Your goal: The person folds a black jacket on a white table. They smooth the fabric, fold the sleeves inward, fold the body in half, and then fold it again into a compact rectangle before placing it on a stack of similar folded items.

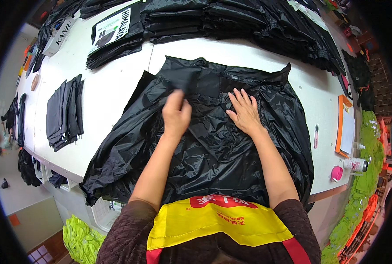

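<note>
A shiny black garment (213,145) lies spread and wrinkled across the white table before me, its upper edge away from me. My right hand (245,112) rests flat on it, fingers apart, just below a matte dark panel (208,86) near that edge. To the left of the panel, my left hand (177,113) is closed, its fingertips smeared by motion. A blurred piece of black fabric (185,81) extends from those fingertips; where it joins the garment cannot be made out.
Folded black garments (174,20) are stacked along the far side, one in a clear printed package (113,31). Folded dark pieces (65,112) lie at left. At right are thread snips (316,136), an orange clipboard (345,127), a bottle (355,165) and a pink round item (336,174).
</note>
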Motion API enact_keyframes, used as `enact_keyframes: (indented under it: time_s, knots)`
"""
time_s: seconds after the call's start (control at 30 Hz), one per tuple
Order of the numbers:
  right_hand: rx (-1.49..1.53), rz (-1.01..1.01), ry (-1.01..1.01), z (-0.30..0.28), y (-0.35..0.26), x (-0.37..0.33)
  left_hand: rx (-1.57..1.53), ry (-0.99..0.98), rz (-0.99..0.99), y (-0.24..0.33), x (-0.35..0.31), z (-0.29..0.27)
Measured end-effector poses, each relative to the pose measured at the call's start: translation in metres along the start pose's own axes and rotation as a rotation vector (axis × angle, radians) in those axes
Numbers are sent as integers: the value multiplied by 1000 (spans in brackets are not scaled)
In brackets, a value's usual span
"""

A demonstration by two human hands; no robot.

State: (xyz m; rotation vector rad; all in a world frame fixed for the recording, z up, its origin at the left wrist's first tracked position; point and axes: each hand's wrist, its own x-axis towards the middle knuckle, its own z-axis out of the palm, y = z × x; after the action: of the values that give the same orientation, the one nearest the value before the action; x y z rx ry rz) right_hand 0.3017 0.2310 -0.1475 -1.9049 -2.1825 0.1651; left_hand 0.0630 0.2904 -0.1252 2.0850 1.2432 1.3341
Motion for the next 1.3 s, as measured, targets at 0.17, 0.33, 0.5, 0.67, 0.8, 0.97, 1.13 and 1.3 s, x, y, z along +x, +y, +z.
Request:
enact_keyframes:
  time_s: [0.17, 0.33, 0.5, 0.67, 0.8, 0.97, 1.13, 1.3]
  knots:
    - [201, -11, -46, 6, 18, -1, 330, -669, 268, 27, -12, 17]
    - [288, 268, 281, -38, 11, -8, 248, -740, 29, 43, -3, 12]
    - [-79, 20, 213, -29, -19, 19, 200, -353, 331, 26, 25, 51]
    - [-149, 196, -2, 8, 7, 41, 478, -387, 346, -26, 26, 78]
    - [128, 243, -170, -19, 19, 39, 394, -497, 303, -26, 28, 70]
    - [250, -158, -201, -83, 15, -56, 166, -774, 422, 4, 12, -9]
    - [107, -359, -36, -59, 31, -92, 164, -929, 545, 6, -14, -27]
    - [633, 373, 52, -40, 43, -67, -86, -447, 68, -23, -25, 12]
